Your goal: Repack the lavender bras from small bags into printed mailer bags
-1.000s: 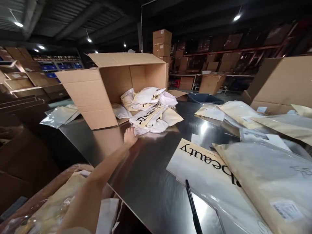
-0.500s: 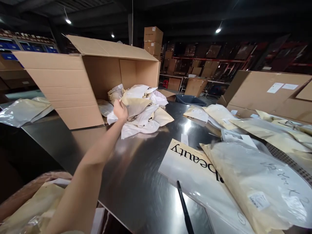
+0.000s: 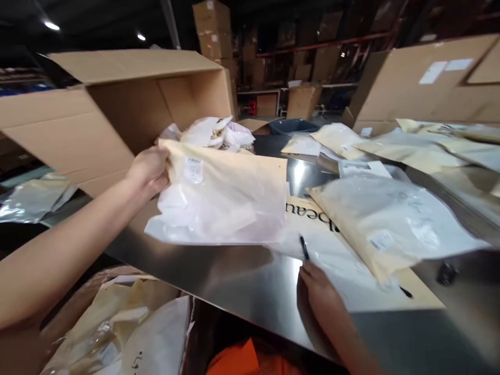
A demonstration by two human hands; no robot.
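Note:
My left hand is closed on the upper left corner of a plastic mailing bag, cream along its top and whitish below, with a small white label. The bag hangs in front of an open cardboard box lying on its side. My right hand, partly blurred, is closed around a black pen over the metal table. Beside the pen lies a flat bag printed "beauty", partly covered by the held bag. A plump bag with a label and handwriting rests across it.
Other bags spill from the box mouth. More bags lie at the right by a large carton. A dark bin stands beyond the metal table. Below, at the front left, an open container holds bags.
My left hand has pulled one bag from the pile toward me and to the right. My right hand has come into view with the pen. The view has shifted down.

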